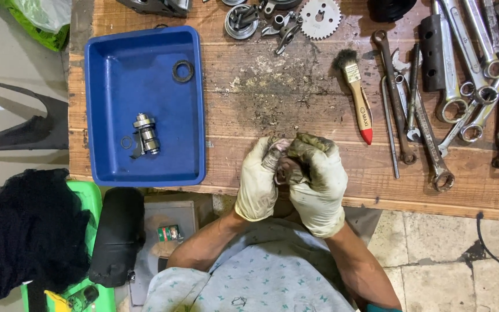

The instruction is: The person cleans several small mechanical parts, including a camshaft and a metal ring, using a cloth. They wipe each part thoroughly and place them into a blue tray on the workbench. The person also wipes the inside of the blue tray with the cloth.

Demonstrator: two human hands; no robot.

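Both my hands wear dirty pale gloves and meet over the front edge of the wooden bench (272,104). My left hand (258,182) and my right hand (319,185) are closed together around a small metal part (289,170), which is mostly hidden by the fingers. To the left, a blue plastic tray (111,58) holds a short metal shaft (146,134), a dark rubber ring (183,71) and a small thin ring (127,142).
A paintbrush with a wooden handle and red tip (357,92) lies to the right of my hands. Several spanners (469,86) cover the bench's right side. A toothed sprocket (320,18) and small metal parts (255,22) lie at the back edge. Dark cloth (24,231) sits lower left.
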